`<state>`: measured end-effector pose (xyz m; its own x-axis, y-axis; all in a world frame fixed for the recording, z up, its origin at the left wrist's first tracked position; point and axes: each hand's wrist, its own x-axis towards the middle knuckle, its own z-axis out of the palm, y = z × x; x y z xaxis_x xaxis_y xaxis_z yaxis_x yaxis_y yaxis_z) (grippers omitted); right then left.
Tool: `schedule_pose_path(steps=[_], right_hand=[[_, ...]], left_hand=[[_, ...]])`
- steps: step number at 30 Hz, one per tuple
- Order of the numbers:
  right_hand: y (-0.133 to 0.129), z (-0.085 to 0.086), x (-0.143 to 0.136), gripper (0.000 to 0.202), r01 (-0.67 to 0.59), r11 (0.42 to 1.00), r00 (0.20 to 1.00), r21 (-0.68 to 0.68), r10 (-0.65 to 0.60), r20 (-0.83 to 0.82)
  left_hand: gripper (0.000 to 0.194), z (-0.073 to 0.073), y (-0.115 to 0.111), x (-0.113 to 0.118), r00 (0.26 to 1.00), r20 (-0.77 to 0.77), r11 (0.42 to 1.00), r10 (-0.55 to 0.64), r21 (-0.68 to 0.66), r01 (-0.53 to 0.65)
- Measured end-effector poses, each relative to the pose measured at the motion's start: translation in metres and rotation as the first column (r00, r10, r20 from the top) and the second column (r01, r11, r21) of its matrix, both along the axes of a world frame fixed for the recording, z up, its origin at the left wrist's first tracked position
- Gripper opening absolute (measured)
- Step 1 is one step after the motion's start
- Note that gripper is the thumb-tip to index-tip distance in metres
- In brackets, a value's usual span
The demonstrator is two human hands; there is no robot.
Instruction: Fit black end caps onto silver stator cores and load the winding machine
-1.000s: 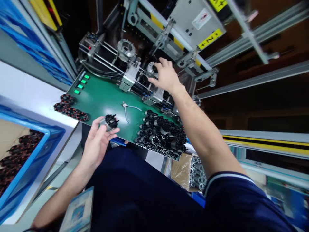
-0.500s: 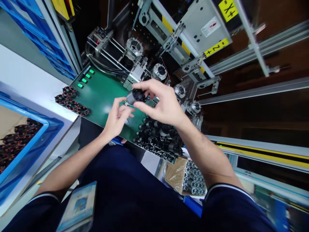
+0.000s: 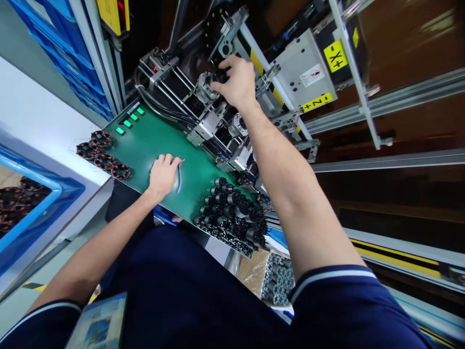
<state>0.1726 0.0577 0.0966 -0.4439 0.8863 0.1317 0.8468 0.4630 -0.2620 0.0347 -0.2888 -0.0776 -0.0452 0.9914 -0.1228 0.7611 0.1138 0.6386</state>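
My right hand (image 3: pixel 240 83) reaches up to the machine, thumb and fingers closed around a stator core (image 3: pixel 220 75) with dark plastic ends. It is at the leftmost round metal fixture (image 3: pixel 206 88); whether it is seated cannot be told, since my fingers cover part of it. Low over the green worktop (image 3: pixel 148 138) is my left hand (image 3: pixel 162 177), its fingers curled. A small thin tip shows at the fingertips, but the rest is hidden. Several similar stator cores (image 3: pixel 232 206) stand in rows at the worktop's right end.
Several wound stators with copper wire (image 3: pixel 105 160) lie at the worktop's left corner. Green-lit buttons (image 3: pixel 128 123) are near the back edge. A blue bin (image 3: pixel 54 198) holds more wound stators. Metal clamps and rods (image 3: pixel 203 131) line the back; a box of grey cores (image 3: pixel 278 278) is below right.
My right hand has carried the stator core from above the worktop up to the leftmost fixture. My left hand has come away from the core and dropped lower, toward the worktop.
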Motion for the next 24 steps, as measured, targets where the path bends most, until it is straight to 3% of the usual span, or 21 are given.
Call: schedule_pose_path(steps=[5, 17, 20, 24], right_hand=[[0.006, -0.002, -0.010, 0.061, -0.058, 0.998, 0.998, -0.022, 0.058, 0.034], [0.035, 0.008, -0.014, 0.047, -0.063, 0.988, 0.994, -0.143, 0.075, 0.077], [0.031, -0.007, -0.010, 0.052, -0.071, 0.991, 0.996, -0.114, 0.078, 0.051], [0.000, -0.051, -0.003, 0.099, -0.086, 0.995, 0.996, -0.051, 0.086, 0.002]], left_hand=[[0.057, -0.004, 0.001, -0.030, 0.993, -0.066, 0.995, 0.103, 0.021, -0.101], [0.063, -0.013, 0.005, -0.030, 0.981, -0.036, 0.979, 0.192, 0.071, -0.189], [0.065, -0.015, 0.015, -0.031, 0.966, 0.000, 0.962, 0.259, 0.090, -0.258], [0.061, -0.019, 0.027, -0.032, 0.955, 0.039, 0.946, 0.295, 0.127, -0.298]])
